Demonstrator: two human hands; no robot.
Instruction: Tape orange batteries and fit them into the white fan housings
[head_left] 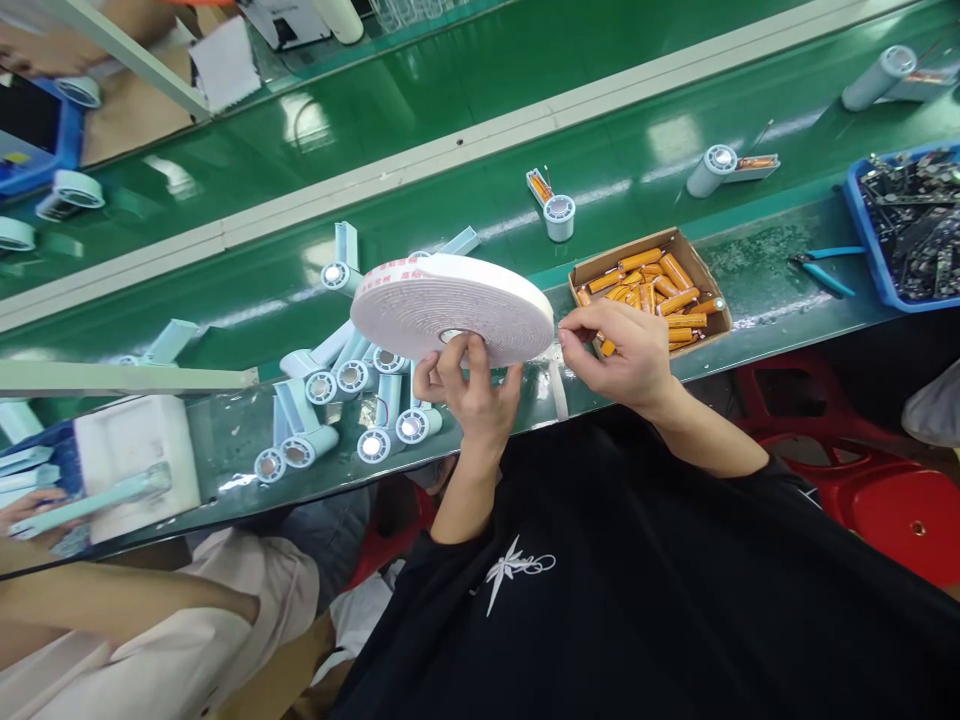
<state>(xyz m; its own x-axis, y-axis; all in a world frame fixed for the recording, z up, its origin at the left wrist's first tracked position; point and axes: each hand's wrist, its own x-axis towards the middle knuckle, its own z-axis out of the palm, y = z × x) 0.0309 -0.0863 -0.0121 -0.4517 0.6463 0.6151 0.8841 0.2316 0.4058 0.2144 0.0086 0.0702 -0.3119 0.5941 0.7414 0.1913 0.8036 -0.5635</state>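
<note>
Plainly, in the head view the left hand point(476, 395) is clamped on the roll point(454, 305) from beneath, fingers at its core; the core is partly covered by them, and the red print on its rim is too small to read. The roll is held up in the middle, above the near bench point(780, 235), and hides part of the fans point(321, 388) behind it. The right hand point(626, 350) is just right of the roll, thumb and forefinger nearly meeting; whether tape lies between them I cannot tell. This hand also covers a corner of the box point(696, 262) of orange cells point(676, 270). A white strip point(559, 390) lies on the bench between the hands. Farther right are pliers point(829, 270) and a tub point(862, 230) of boards point(919, 220), cut off by the frame. At near left, a co-worker's arm point(127, 600) is cut off too; far left, another person's hand point(45, 40) is blurred.
</note>
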